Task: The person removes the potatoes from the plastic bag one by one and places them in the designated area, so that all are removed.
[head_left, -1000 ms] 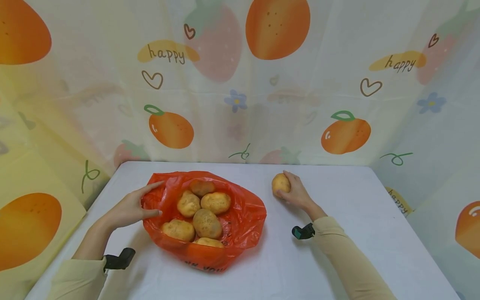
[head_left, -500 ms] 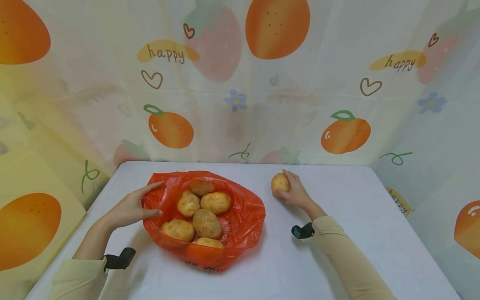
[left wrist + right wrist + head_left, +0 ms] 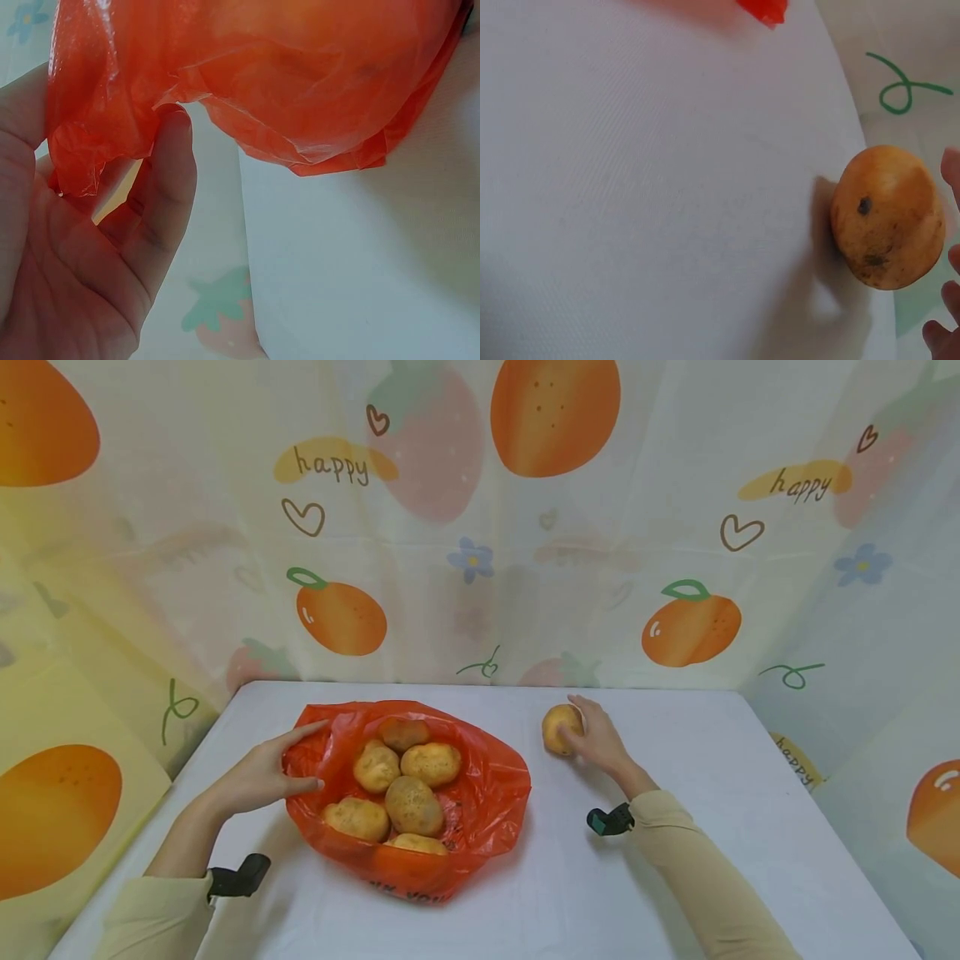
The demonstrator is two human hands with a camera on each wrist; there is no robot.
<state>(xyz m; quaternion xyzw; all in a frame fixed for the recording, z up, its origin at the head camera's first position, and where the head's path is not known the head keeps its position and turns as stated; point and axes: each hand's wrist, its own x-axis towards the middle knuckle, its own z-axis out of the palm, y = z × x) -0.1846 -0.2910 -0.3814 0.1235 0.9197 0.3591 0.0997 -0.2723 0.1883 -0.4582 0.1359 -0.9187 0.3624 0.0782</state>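
Head view: The right hand (image 3: 600,743) has loosened about the single potato (image 3: 561,730). Compared with half a second ago, its fingers stand wider apart and more of the tuber is exposed, while the potato keeps its place on the white surface (image 3: 675,739), just beside the thumb. This suggests that the potato bears its own weight there and is being let go. The left hand (image 3: 258,772) has not shifted; it grips the near side of the red plastic bag (image 3: 495,777). Inside the bag, between the two hands but closer to the left, lie six visible potatoes (image 3: 415,807), well apart from the one at the right hand.

Left wrist view: Here the hold on the bag, partly hidden from above, becomes plain. A gathered fold of film passes among the bent fingers (image 3: 174,161) of the left hand. The contents appear only as a vague glow through the plastic.

Right wrist view: A gap is seen between the right fingertips (image 3: 951,298) and the potato, which the head view leaves uncertain; whether the thumb touches cannot be told. The face turned away from the fingers bears dark blemishes (image 3: 865,205), absent from the head view, and a shadow spreads beside it. A corner of the bag shows well away from the right hand.
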